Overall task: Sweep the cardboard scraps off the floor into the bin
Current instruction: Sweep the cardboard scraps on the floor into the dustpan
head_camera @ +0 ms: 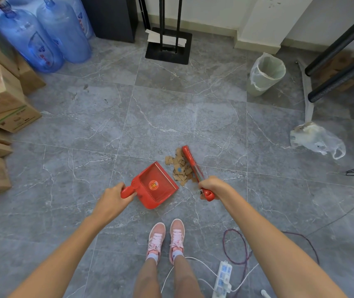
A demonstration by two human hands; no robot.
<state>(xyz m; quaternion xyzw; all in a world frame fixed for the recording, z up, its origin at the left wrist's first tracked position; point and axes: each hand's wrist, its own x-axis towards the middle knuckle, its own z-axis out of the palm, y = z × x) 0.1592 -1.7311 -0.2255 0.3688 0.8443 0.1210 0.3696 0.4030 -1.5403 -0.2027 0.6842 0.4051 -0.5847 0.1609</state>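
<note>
The left hand [112, 198] is curled round the short handle of a red dustpan [156, 186], thumb on top. The pan sits low against the grey tiled floor [81, 130], its open lip turned toward the right. The right hand [211, 187] is wrapped tight round the handle of a red brush [190, 162], whose head points away from the person. The cardboard scraps [179, 168] lie in a small heap on the floor between the two tools, just beside the pan's lip and touching the brush head on its left side. They are ahead of both hands and nearer the right one. Something small and blue sits in the heap, but I cannot tell what it is. The brush head is blurred, so its bristles cannot be made out. The right hand's fingertips are hidden under the handle.

A pair of pink shoes [166, 237] stands just behind the pan. A white power strip [223, 278] and cables lie to the right of the shoes. The bin [266, 74], lined with a pale bag, stands well apart at the upper right, and its inside is hard to read. A crumpled plastic bag [318, 140] lies nearer on the right. Cardboard boxes [4, 97] on the left are cut off by the frame edge, with blue water bottles [43, 39] behind them.
</note>
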